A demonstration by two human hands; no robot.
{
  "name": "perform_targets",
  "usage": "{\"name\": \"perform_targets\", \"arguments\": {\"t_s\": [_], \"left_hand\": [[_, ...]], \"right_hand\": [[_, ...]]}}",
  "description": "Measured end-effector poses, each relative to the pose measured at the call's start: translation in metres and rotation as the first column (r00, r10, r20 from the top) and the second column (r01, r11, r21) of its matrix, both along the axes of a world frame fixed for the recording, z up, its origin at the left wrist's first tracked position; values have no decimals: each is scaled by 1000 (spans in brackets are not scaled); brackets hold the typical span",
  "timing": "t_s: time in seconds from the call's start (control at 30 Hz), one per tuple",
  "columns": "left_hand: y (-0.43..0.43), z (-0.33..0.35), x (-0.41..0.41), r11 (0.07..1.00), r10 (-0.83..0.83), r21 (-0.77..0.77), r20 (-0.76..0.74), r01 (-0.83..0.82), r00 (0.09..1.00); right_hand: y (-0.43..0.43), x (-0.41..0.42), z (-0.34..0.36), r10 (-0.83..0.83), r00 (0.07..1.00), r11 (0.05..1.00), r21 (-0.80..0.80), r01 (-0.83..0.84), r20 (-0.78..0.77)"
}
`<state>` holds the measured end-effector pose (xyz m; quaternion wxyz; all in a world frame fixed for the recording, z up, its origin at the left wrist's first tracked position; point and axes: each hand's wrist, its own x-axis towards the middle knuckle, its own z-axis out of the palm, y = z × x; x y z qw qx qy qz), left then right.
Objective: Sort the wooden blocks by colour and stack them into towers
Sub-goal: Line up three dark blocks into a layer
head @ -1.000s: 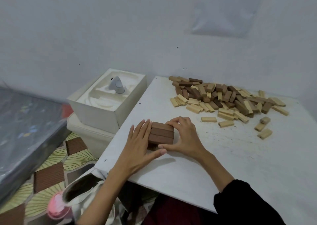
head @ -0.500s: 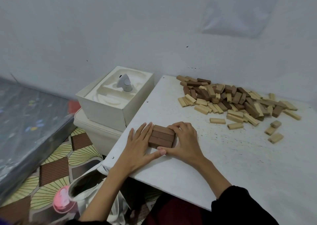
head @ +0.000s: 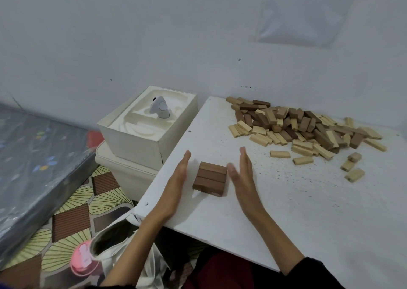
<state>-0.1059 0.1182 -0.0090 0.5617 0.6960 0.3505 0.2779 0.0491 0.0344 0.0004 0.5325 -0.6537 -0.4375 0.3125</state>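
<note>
Both your hands are released and flat, holding nothing. Your left hand (head: 176,183) stands on edge just left of the brown stack (head: 210,177), palm facing it, with a thin gap showing. Your right hand (head: 243,178) mirrors it just right of the stack; its thumb is at the stack's edge, and I can't tell whether it touches. The stack sits on the table (head: 308,211), with three dark blocks side by side on top and a crossed layer just visible under them at the front. I read this as the squaring-up step of the dark tower: the sides look flush and the layers aligned. The mixed pile (head: 297,128) lies well beyond the stack, to its far right, dark and light blocks jumbled, so sorting has barely started. A few light strays (head: 279,154) lie between stack and pile. The next move probably calls for a reach to the pile's near edge for three more dark blocks, laid crosswise to the top layer. Set them down lightly, because the stack is low but loose and a sideways nudge would likely shear the top row.
</note>
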Motion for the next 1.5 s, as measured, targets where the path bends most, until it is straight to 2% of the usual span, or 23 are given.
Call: {"name": "perform_targets", "arguments": {"t_s": [0.03,0.1,0.2,0.4,0.63,1.07,1.13,1.2,1.27,1.33,1.4,1.5], "left_hand": [[1,2,3,990,35,-140,122,-17,992],[-1,8,11,942,101,-335,263,-7,959],[-8,16,20,884,154,-467,363,36,919],[-13,16,24,879,154,-475,331,24,931],[-13,12,24,893,105,-450,241,16,965],[-10,7,21,939,38,-345,108,2,993],[-11,12,22,940,10,-338,123,33,992],[-8,16,18,965,4,-262,103,24,995],[4,16,5,996,-32,-76,51,36,998],[21,16,-10,987,-151,48,-16,151,988],[37,15,-15,958,-240,124,-149,259,959],[50,20,-6,922,-294,172,-273,347,916]], "right_hand": [[-3,-6,4,-40,993,999,25,43,-114],[-8,-17,6,-75,958,996,22,84,-278],[-11,-28,3,-118,901,993,-21,120,-417],[0,-44,-9,-98,898,995,-73,74,-428],[4,-54,-6,-128,895,991,-84,102,-426],[3,-57,1,-74,895,995,-93,36,-439],[0,-57,5,-68,911,997,-64,46,-407],[-4,-51,4,-96,939,995,-47,85,-331],[-10,-36,1,-129,983,991,1,130,-134],[-14,-13,-4,-104,985,995,26,101,141],[-14,10,-6,-8,950,998,-55,26,311],[-8,30,-6,142,879,976,-211,-49,455]]}}
